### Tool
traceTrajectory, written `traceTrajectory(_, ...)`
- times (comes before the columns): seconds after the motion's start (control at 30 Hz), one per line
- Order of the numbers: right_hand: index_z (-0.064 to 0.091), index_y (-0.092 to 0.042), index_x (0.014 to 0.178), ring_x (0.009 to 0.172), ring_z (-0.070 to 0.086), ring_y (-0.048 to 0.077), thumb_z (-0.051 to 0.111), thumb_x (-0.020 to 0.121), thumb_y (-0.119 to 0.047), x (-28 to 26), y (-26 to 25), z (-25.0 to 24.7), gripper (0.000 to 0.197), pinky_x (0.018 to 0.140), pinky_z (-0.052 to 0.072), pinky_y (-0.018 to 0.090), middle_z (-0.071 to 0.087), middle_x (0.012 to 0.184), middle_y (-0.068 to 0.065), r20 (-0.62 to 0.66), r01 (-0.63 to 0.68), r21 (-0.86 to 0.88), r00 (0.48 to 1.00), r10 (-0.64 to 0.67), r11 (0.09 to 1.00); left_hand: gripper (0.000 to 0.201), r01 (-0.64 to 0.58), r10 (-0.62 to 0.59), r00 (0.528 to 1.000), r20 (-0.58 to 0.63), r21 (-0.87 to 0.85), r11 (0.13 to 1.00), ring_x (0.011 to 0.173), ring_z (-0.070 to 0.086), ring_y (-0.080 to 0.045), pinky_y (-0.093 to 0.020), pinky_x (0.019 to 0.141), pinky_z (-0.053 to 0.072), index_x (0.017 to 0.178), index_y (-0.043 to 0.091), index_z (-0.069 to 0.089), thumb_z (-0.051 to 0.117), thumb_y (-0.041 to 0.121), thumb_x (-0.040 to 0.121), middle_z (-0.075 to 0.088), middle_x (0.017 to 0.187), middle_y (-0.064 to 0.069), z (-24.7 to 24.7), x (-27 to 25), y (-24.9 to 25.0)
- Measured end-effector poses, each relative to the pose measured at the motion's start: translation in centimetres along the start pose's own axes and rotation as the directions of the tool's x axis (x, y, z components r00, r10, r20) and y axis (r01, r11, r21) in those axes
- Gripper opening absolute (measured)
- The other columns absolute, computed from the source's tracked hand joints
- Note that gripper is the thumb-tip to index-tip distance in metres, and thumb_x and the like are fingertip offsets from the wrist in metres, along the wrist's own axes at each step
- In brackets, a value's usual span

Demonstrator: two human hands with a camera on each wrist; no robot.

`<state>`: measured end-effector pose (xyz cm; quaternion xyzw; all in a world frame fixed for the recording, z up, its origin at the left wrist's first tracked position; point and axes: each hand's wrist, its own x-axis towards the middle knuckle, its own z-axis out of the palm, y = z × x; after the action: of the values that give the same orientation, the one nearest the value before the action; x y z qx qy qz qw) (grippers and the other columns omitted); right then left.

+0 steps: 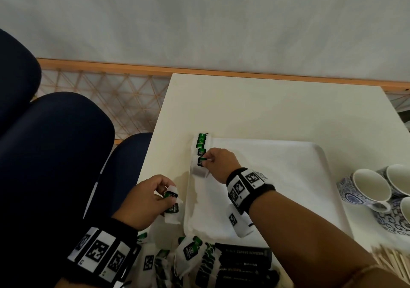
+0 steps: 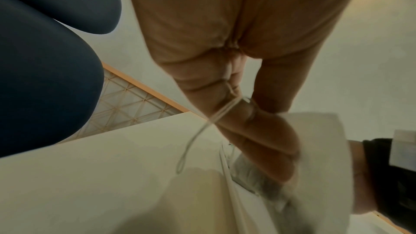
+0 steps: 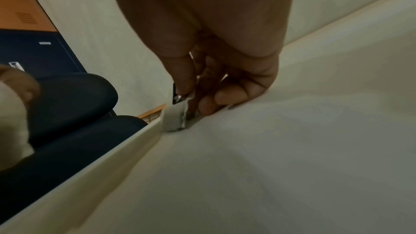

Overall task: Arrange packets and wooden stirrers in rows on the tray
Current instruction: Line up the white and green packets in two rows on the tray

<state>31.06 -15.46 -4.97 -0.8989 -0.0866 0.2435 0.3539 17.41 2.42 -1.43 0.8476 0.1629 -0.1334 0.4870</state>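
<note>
A white tray [image 1: 288, 177] lies on the cream table. Along its left rim runs a row of green-labelled tea packets [image 1: 202, 144]. My right hand [image 1: 214, 162] pinches the nearest packet [image 1: 199, 168] of that row, which rests on the tray floor; in the right wrist view the right hand's fingertips [image 3: 209, 106] press by the tea packet [image 3: 173, 120] at the tray rim [image 3: 112, 156]. My left hand [image 1: 155, 194] holds two tea packets [image 1: 172, 203] just left of the tray; their string [image 2: 191, 141] dangles from its fingers [image 2: 258, 140].
A heap of tea packets [image 1: 188, 252] and black coffee sachets [image 1: 244, 263] lies at the table's near edge. Wooden stirrers [image 1: 390, 259] sit at the lower right. Blue-patterned cups [image 1: 372, 188] stand right of the tray. Dark blue chairs [image 1: 55, 143] stand at the left.
</note>
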Motion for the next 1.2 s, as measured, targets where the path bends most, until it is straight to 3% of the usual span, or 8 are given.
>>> traceTrajectory(0.27, 0.055, -0.020, 0.087, 0.085, 0.051, 0.016, 0.062, 0.091, -0.026, 1.1, -0.1, 0.2, 0.010, 0.074, 0.038, 0.023, 0.058, 0.091, -0.002, -0.061, -0.043, -0.025, 0.997, 0.042, 0.999, 0.018, 0.012, -0.012, 1.000, -0.005, -0.005, 1.000, 0.064, 0.068, -0.019, -0.026, 0.056, 0.051, 0.089, 0.019, 0.065, 0.072, 0.005, 0.080, 0.060, 0.087, -0.006, 0.1, 0.3, -0.2)
traceTrajectory(0.5, 0.048, -0.021, 0.092, 0.080, 0.057, 0.021, 0.067, 0.087, -0.029, 1.2, 0.0, 0.6, 0.022, 0.068, 0.045, 0.029, 0.059, 0.088, 0.002, -0.106, -0.096, 0.074, 0.989, 0.104, 0.993, 0.020, 0.009, -0.009, 1.000, -0.011, -0.022, 1.000, 0.065, 0.070, -0.020, -0.022, 0.055, 0.051, 0.091, 0.018, 0.064, 0.072, 0.003, 0.080, 0.061, 0.090, -0.010, 0.1, 0.4, 0.4)
traceTrajectory(0.6, 0.042, -0.021, 0.100, 0.078, 0.054, 0.019, 0.069, 0.085, -0.036, 0.3, -0.1, 0.3, 0.035, 0.067, 0.041, 0.029, 0.054, 0.087, 0.000, -0.155, -0.007, 0.038, 0.988, 0.013, 0.999, 0.022, -0.008, 0.007, 1.000, -0.013, -0.048, 0.999, 0.064, 0.069, -0.014, -0.019, 0.055, 0.050, 0.092, 0.017, 0.063, 0.072, 0.001, 0.080, 0.059, 0.089, -0.007, 0.0, 0.4, 0.9)
traceTrajectory(0.7, 0.058, -0.021, 0.101, 0.078, 0.054, 0.009, 0.068, 0.086, -0.038, -1.5, -1.0, -0.2, 0.025, 0.073, 0.041, 0.025, 0.058, 0.089, -0.006, 0.006, 0.203, 0.103, 0.979, -0.205, 0.974, 0.022, -0.026, 0.025, 1.000, -0.009, -0.078, 0.997, 0.063, 0.069, -0.011, -0.019, 0.057, 0.051, 0.092, 0.015, 0.063, 0.071, -0.002, 0.080, 0.058, 0.089, -0.006, 0.0, 0.4, 1.3)
traceTrajectory(0.83, 0.061, -0.028, 0.113, 0.094, 0.061, 0.012, 0.069, 0.087, -0.037, -3.7, -1.6, 0.0, 0.028, 0.086, 0.049, 0.027, 0.063, 0.108, -0.011, 0.367, 0.261, 0.201, 0.874, -0.320, 0.944, 0.023, -0.055, 0.056, 0.998, 0.001, -0.067, 0.996, 0.067, 0.071, -0.020, -0.031, 0.064, 0.056, 0.092, 0.015, 0.063, 0.072, -0.001, 0.079, 0.061, 0.089, -0.007, 0.2, 0.4, 1.7)
traceTrajectory(0.93, 0.061, -0.026, 0.112, 0.085, 0.060, 0.011, 0.072, 0.085, -0.028, -4.3, -1.2, 0.5, 0.029, 0.085, 0.049, 0.028, 0.063, 0.096, -0.011, 0.364, 0.278, 0.215, 0.866, -0.341, 0.936, 0.025, -0.070, 0.071, 0.997, 0.017, -0.033, 0.997, 0.069, 0.070, -0.024, -0.034, 0.067, 0.055, 0.092, 0.019, 0.063, 0.073, 0.002, 0.078, 0.062, 0.089, -0.006, 0.5, 0.4, 2.0)
traceTrajectory(1.1, 0.067, -0.015, 0.095, 0.075, 0.054, 0.011, 0.071, 0.085, -0.035, -4.5, -0.8, 0.4, 0.024, 0.070, 0.043, 0.025, 0.060, 0.082, -0.002, 0.355, 0.285, 0.034, 0.892, -0.278, 0.958, 0.031, -0.031, 0.031, 0.999, -0.011, 0.012, 0.999, 0.070, 0.069, -0.017, -0.023, 0.062, 0.050, 0.092, 0.025, 0.062, 0.075, 0.003, 0.075, 0.063, 0.083, 0.000, 0.6, 0.5, 1.6)
traceTrajectory(1.2, 0.068, -0.017, 0.095, 0.066, 0.049, 0.006, 0.065, 0.089, -0.036, -4.0, -0.3, 0.4, 0.020, 0.059, 0.036, 0.016, 0.054, 0.070, -0.010, 0.230, 0.280, -0.022, 0.936, -0.267, 0.960, 0.030, 0.008, -0.006, 0.998, -0.057, 0.034, 0.999, 0.071, 0.068, -0.016, -0.021, 0.059, 0.047, 0.090, 0.026, 0.062, 0.076, 0.005, 0.074, 0.065, 0.081, 0.000, 0.4, 0.6, 1.1)
